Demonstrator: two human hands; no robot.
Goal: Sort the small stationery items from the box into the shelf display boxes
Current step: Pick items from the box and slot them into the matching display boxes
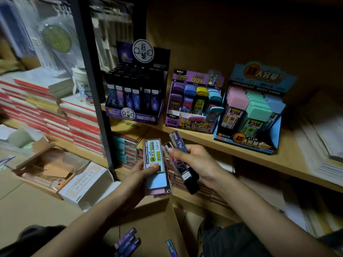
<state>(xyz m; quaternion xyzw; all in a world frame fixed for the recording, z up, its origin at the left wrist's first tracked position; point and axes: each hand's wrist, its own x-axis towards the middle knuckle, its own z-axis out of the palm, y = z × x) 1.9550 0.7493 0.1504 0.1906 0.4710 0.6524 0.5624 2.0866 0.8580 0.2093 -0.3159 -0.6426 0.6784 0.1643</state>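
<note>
**Pastel stack, dark fan: a slip risk**

At centre frame, the left hand (141,175) grips at least 2 stacked pastel cases (155,164). The right hand (193,160) pinches about 3 fanned dark cases (178,143). That splayed fan could slip into the cardboard box (157,216) below, where 4 cases show. The 3 display boxes (193,125) stand above.

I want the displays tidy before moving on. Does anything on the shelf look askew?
Yes. In the middle purple display, one blue-topped case leans tilted at the front right, out of line with the upright rows behind it.
</note>
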